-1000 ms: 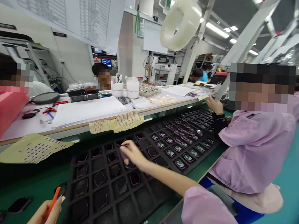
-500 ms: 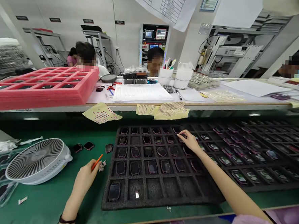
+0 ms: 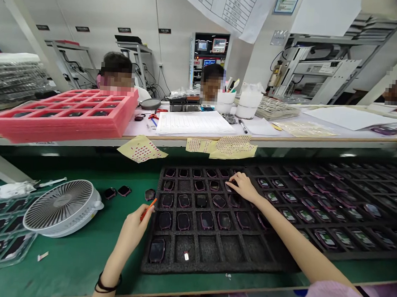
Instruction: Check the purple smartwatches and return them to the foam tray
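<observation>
A black foam tray [image 3: 211, 266] lies on the green mat, its compartments holding dark watch-like pieces with purplish rims. My left hand [image 3: 134, 223] is closed round a slim orange tool [image 3: 148, 209] near the tray's left edge. Just above the tool's tip, a loose watch piece [image 3: 150, 194] rests on the mat. Over the tray's upper part, my right hand [image 3: 242, 187] has its fingers bent down at a watch piece; its fingertips partly hide that piece. A small white scrap [image 3: 186, 256] sits in a front compartment.
To the left stand a round grey fan [image 3: 62, 207] and clear plastic trays [image 3: 17, 251] of dark parts. Two more watch pieces lie by the fan. Another black tray of pieces extends right. A pink foam tray [image 3: 119, 125] sits on the shelf; people are beyond it.
My left hand has moved right and slightly up with the orange tool, towards the black tray. My right hand has shifted left to another compartment. The whole view has slid a little.
</observation>
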Motion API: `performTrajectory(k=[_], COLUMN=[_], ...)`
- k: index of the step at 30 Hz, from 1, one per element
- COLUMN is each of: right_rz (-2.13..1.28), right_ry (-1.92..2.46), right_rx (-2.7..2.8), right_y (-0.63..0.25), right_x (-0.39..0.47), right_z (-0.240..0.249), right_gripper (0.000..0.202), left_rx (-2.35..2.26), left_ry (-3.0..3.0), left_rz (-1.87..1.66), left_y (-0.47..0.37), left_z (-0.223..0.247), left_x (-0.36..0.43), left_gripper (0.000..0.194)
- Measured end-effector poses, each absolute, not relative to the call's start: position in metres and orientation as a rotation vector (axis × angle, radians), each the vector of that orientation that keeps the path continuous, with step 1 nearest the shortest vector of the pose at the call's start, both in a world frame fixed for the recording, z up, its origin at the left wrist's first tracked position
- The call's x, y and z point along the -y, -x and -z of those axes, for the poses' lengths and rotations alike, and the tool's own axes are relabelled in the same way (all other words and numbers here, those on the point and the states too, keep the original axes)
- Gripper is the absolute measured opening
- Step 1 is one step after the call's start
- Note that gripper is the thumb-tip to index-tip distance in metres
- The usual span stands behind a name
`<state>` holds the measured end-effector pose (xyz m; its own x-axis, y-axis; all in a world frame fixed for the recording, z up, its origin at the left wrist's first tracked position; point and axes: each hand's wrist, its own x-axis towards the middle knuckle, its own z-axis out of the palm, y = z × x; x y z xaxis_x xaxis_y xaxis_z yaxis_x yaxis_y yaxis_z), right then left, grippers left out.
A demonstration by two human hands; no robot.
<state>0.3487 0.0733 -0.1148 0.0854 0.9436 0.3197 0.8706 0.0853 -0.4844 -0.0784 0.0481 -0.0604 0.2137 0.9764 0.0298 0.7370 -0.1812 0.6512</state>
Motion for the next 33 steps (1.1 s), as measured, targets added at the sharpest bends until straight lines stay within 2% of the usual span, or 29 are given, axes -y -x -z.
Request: performTrajectory(k=[5,9,12,16,23,29,33], right_rz=[-0.414,-0.613,-1.267,-1.625,-1.581,-1.322,-1.621], right_ry=[1.62,1.461,1.08,0.762,0.767,0.916,0.753], right_rx=[1.673,1.559,1.133,0.844,0.795,0.961,0.837], right_y=[-0.335,-0.28,-0.222,-0.169,-0.153,-0.158,-0.155], right_x=[-0.062,-0.045,-0.03,-0.02,-0.018,-0.016,-0.016], right_z=[0.103,0.079,0.055,0.032,0.025,0.027,0.031], right_gripper=[0.039,0.035,0.025,0.021,0.029,0.027,0.033], left_rx=[-1.332,-1.008,-0.828,-0.756,-0.765,-0.811,-0.779], left_ry=[-1.929,-1.754,-1.563,-1.396,-1.35,-1.336,-1.338], left_rz=[-0.705,-0.674,-0.631,-0.695,-0.744,-0.705,-0.721], left_y=[0.061,0.031,0.006,-0.014,-0.013,-0.012,-0.013], left_z=[0.049,0.046,0.046,0.042,0.039,0.033,0.034], left_x=[-0.039,-0.028,-0.019,-0.012,-0.014,-0.015,-0.016], left_gripper=[0.043,0.042,0.042,0.044,0.047,0.047,0.046])
